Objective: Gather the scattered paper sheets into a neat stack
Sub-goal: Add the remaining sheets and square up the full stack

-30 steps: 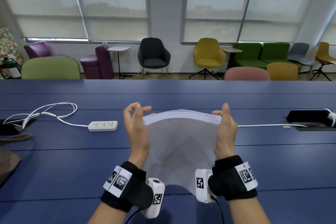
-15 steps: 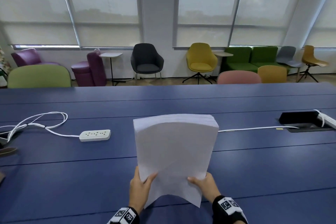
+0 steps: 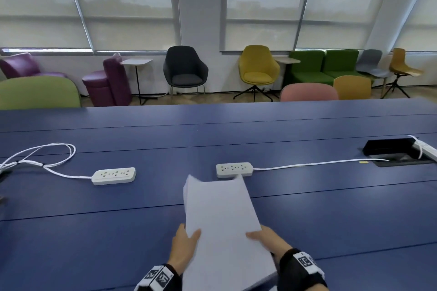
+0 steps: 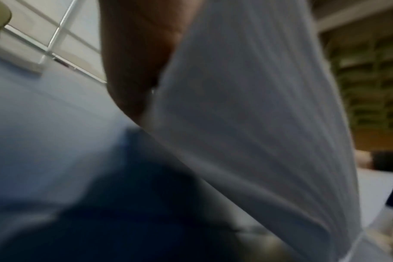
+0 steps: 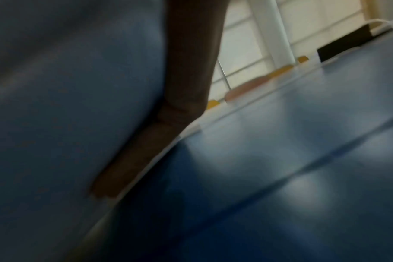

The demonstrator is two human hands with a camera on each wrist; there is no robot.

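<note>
The paper stack (image 3: 220, 224) is held in the air over the near edge of the blue table (image 3: 331, 220), tilted away, probably to square the sheets before laying them flat. The left hand (image 3: 183, 247) and the right hand (image 3: 267, 240) each pinch a near side, thumbs on top.

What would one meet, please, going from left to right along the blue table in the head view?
Looped white cable → left white power strip → white paper stack held by left hand and right hand → long white cord → black cable box.
</note>
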